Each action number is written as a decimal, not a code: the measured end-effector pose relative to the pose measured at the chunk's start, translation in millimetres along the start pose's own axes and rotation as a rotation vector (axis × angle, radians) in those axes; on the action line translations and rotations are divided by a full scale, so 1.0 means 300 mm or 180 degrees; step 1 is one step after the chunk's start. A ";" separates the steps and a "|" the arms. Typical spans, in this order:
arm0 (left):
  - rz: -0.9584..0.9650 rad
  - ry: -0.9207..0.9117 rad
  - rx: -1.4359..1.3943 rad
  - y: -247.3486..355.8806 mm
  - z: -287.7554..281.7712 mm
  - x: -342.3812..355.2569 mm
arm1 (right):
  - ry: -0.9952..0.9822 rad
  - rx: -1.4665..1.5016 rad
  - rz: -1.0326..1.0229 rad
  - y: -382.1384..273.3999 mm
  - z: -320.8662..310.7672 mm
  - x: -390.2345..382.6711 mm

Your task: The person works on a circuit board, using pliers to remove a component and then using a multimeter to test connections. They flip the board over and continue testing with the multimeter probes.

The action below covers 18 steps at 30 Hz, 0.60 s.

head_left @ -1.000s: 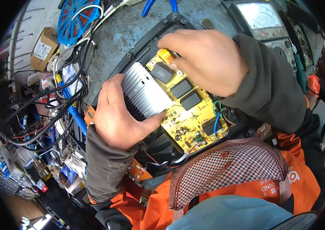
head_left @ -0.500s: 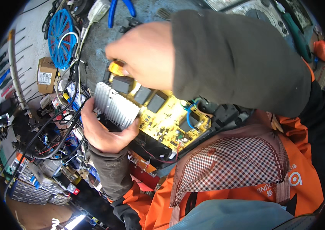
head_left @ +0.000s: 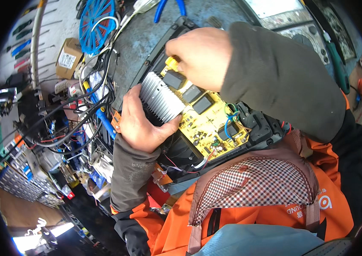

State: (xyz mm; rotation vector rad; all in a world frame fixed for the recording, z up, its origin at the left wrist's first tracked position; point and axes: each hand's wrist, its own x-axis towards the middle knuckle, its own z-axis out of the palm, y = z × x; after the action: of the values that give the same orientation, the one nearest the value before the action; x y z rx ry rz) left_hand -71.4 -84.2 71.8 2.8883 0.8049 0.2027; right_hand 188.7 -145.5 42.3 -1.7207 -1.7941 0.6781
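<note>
A yellow circuit board [head_left: 196, 130] lies in an open black plastic housing [head_left: 255, 128], with several dark block-shaped components on it. My left hand [head_left: 142, 126] grips a ribbed silver heat sink [head_left: 162, 97] at the board's left side, fingers on the far side and thumb at its near corner. Across the board's far end, my right hand [head_left: 204, 55] is closed at a small yellow component [head_left: 171, 63]; its fingertips are partly hidden. Blue and green wires [head_left: 231, 119] rise from the board's right part.
Blue-handled pliers [head_left: 168, 8] lie on the worn bench [head_left: 140, 42] beyond the housing. Tangled black cables [head_left: 68, 145], a blue round mesh basket [head_left: 97, 27] and a cardboard box [head_left: 69, 57] crowd the left. A green-handled tool [head_left: 338, 66] lies at the far right.
The view has shifted, so hands and board appear farther right and the housing's far edge now shows. Both hands keep their places on the heat sink and the board's far end.
</note>
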 end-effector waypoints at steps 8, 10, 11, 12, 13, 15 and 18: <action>-0.0047 -0.0091 -0.0261 0.011 -0.024 -0.003 | 0.0278 -0.0024 -0.0203 0.014 -0.001 -0.071; 0.0004 -0.0104 -0.0348 0.005 -0.021 0.004 | 0.0300 0.0042 -0.0230 0.017 0.002 -0.084; 0.0032 -0.0060 -0.0352 0.004 -0.021 -0.002 | 0.0374 0.0063 -0.0262 0.022 0.007 -0.089; 0.0068 -0.0004 -0.0343 0.006 -0.021 -0.004 | 0.0463 0.0078 -0.0305 0.025 0.007 -0.088; 0.0106 0.0052 -0.0336 0.007 -0.020 -0.004 | 0.0417 0.0061 -0.0299 0.022 0.002 -0.087; 0.0150 0.0067 -0.0331 0.002 -0.019 -0.001 | 0.0348 0.0058 -0.0268 0.018 -0.008 -0.087; 0.0183 0.0009 -0.0268 0.018 -0.018 0.009 | 0.0335 -0.0039 -0.0221 0.022 -0.014 -0.089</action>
State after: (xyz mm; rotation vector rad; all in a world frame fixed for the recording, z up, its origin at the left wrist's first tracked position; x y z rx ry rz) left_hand -67.4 -86.8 78.1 2.8348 0.6970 0.2409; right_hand 196.9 -172.0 39.6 -1.6621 -1.7796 0.5387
